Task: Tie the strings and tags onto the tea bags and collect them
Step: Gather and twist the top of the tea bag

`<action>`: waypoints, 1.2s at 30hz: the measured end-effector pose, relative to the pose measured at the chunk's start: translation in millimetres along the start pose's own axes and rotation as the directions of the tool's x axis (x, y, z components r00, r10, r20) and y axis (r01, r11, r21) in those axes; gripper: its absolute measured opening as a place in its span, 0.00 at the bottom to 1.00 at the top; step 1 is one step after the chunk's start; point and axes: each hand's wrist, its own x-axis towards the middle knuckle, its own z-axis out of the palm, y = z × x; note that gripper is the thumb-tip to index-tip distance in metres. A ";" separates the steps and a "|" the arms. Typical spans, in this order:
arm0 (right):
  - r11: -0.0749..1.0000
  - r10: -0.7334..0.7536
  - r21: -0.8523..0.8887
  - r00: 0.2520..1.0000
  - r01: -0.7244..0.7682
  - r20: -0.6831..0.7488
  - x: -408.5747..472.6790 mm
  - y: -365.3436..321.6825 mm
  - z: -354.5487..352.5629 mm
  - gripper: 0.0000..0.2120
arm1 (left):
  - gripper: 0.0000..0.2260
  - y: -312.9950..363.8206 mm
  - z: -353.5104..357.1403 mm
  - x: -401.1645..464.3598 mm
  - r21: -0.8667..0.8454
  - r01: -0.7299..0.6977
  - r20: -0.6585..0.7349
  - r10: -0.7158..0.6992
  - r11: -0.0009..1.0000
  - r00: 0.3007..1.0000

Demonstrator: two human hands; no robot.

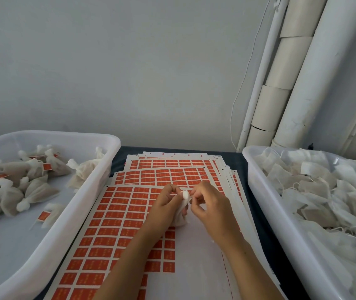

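A white tea bag (pixel 181 215) is held upright between both hands above a sheet of orange tags (pixel 116 215). My left hand (pixel 165 202) grips the bag's gathered neck, its tuft (pixel 185 194) poking out on top. My right hand (pixel 207 204) pinches a thin white string beside that tuft. Tied bags with orange tags (pixel 30 180) lie in the left white bin (pixel 99 182). Untied flat bags with loose strings (pixel 315 191) fill the right white bin (pixel 257 185).
More tag sheets (pixel 172 167) are stacked behind the front one on the dark table (pixel 239 163). The front sheet's lower right part (pixel 196 263) is bare white backing. White pipes (pixel 298 83) and a thin cable (pixel 246 79) run down the wall at the back right.
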 end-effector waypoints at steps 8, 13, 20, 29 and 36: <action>0.990 -0.024 -0.142 0.999 0.018 -0.041 -0.4 -4.8 -8.3 0.10 | 0.05 2.1 -0.8 -0.9 -0.040 0.026 0.031 -0.025 0.999 0.999; 0.989 -0.003 -0.146 0.997 -0.008 -0.071 1.0 -6.1 -8.6 0.11 | 0.05 2.1 -1.6 -0.6 -0.031 0.035 0.037 -0.034 0.999 0.999; 0.988 0.120 -0.098 0.992 -0.116 0.038 2.8 0.7 -5.1 0.09 | 0.04 -0.4 -1.0 0.4 -0.012 -0.007 0.084 0.008 1.000 0.996; 0.991 0.109 -0.084 0.988 -0.101 0.107 1.5 6.8 -10.2 0.07 | 0.03 -6.6 0.8 2.3 0.184 -0.127 0.013 0.127 0.975 0.992; 0.977 0.188 -0.105 0.981 -0.184 0.037 1.4 4.8 -9.0 0.07 | 0.06 -6.1 3.9 2.9 0.269 -0.162 -0.072 0.187 0.949 0.980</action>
